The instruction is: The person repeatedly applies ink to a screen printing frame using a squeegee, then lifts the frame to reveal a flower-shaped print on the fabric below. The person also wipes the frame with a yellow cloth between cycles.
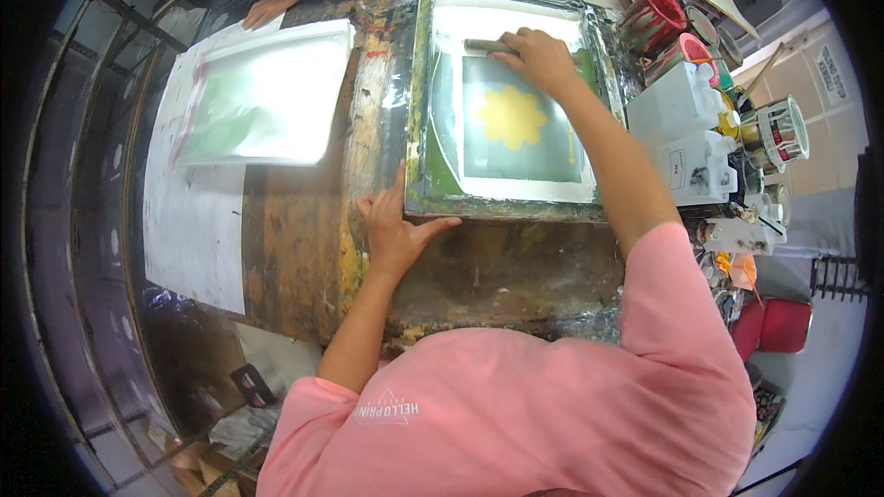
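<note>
A silk-screen frame lies on the worktable ahead of me. Its mesh shows a yellow flower shape inside a greyish rectangle with white borders. My right hand is closed around a squeegee near the far end of the mesh, above the flower. The squeegee's lower edge is hard to make out. At the frame's near left corner, my left hand rests with fingers apart, the index pointing up the left side and the thumb along the near edge.
Left of the frame, clear plastic sheets or bags lie over white paper. A co-worker's hand touches their far edge. Along the right side stand a red-stained bucket, white jugs and a paint can. Metal bars rise at left.
</note>
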A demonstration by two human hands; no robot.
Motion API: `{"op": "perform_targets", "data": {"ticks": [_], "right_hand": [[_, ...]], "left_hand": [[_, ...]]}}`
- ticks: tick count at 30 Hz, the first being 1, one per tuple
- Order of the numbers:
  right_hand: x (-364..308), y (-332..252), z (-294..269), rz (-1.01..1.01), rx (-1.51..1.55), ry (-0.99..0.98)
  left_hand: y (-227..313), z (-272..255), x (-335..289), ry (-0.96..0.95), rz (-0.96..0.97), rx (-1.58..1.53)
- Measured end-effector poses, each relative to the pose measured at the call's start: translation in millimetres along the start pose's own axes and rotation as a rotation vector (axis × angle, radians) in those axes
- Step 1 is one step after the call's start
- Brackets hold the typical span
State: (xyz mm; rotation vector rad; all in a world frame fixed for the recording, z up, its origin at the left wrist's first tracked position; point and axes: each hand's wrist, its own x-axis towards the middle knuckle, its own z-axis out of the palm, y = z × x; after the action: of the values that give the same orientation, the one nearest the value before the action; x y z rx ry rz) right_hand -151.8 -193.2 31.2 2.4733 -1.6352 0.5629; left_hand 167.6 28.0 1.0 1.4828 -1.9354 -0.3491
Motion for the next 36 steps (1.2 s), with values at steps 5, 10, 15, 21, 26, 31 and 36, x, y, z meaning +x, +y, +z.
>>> {"op": "perform_targets", "data": {"ticks": [5,10,15,21,26,31,36], "right_hand": [[-83,-72,-46,0.027,-0.052,-0.162],[-153,-142,-106,0.138,0.014,-0.29],[-148,-147,-139,0.064,0.115,-0.111],[-93,-138,-185,-0.018,-0.202,0.39],[-32,-124,-232,-0.021,-0.143,0.425],[-1,-111,-252,0.022,-0.042,0.38],[7,-108,-259,0.016,-0.075,0.396]], "left_hand": [[-1,-2,-5,-0.025,-0.036,0.02],[1,-1,-2,-0.004,-0.026,-0.002],[16,-6,4,0.082,-0.108,-0.188],[83,-43,72,0.268,-0.046,-0.882],[57,-37,71,0.145,0.08,-0.249],[24,5,1,-0.199,-0.014,0.616],[15,18,-10,-0.238,-0.068,0.526]]}}
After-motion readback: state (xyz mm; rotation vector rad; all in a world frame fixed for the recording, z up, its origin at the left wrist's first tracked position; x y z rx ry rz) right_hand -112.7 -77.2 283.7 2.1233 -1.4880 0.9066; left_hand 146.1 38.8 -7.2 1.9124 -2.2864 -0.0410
